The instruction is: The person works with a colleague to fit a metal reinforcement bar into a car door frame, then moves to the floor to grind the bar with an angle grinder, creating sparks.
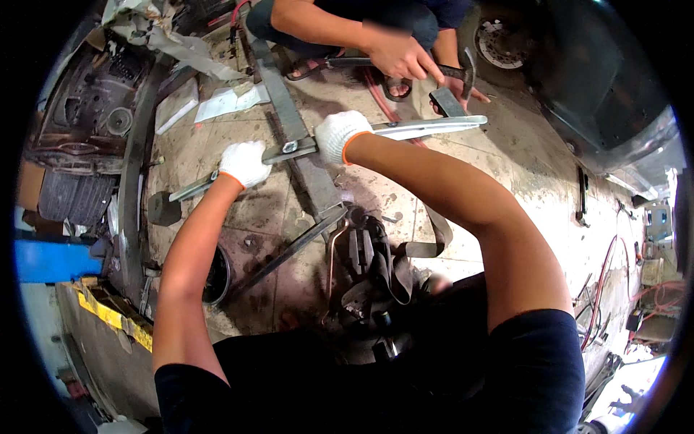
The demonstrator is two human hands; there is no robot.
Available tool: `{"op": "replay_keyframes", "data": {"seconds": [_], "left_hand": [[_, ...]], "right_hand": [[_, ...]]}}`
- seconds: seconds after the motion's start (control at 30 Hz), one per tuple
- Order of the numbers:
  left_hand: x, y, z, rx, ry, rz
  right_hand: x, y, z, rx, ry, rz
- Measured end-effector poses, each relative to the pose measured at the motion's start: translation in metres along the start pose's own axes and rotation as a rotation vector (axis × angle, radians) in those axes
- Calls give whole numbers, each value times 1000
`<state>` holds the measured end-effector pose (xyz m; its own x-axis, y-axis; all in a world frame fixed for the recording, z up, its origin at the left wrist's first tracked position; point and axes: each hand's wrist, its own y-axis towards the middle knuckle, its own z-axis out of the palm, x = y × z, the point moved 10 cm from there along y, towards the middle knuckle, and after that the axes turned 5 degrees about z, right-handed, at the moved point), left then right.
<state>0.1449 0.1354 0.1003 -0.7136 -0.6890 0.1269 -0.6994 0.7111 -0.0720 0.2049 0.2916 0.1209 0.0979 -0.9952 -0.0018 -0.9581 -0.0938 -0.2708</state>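
A long, narrow metal strip (434,127) with a pale right end lies across a flat steel beam (318,189) near the floor. My left hand (244,163), in a white knit glove, is closed around the strip left of the beam. Just right of the beam, my right hand (338,136), gloved the same way, grips it too. Across from me a squatting person's hand (405,56) holds a hammer (468,69). That person's other hand, partly hidden, holds a dark rectangular block (448,103) close to the strip's right end.
A dark strap (396,271) and a thin bent rod (332,264) lie near my legs. A black bar (289,249) slants from the beam toward a round rim (218,275). Papers (230,103) and a car part (90,116) are at left; a dark body panel (600,94) stands at right.
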Motion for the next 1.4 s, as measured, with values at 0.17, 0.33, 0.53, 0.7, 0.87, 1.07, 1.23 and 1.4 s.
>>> {"op": "replay_keyframes", "data": {"seconds": [0.17,0.33,0.53,0.7,0.87,1.07,1.23,1.4], "left_hand": [[3,-6,6,5,17,-19],[3,-12,4,-67,32,5],[5,-16,6,-24,30,-41],[4,-17,0,-1,27,-57],[2,-15,-5,21,33,-77],[2,-21,-8,18,39,-80],[7,-25,-5,12,38,-85],[8,-26,-3,12,54,-71]], "right_hand": [[10,-8,-14,-102,-20,-60],[15,-3,-7,-98,-11,-78],[19,-6,-9,-103,-25,-90],[18,-10,-15,-112,-26,-90],[16,-10,-16,-136,-24,-86],[22,-11,-16,-123,-3,-105],[27,-9,-13,-103,2,-91],[26,-6,-8,-138,33,-88]]}}
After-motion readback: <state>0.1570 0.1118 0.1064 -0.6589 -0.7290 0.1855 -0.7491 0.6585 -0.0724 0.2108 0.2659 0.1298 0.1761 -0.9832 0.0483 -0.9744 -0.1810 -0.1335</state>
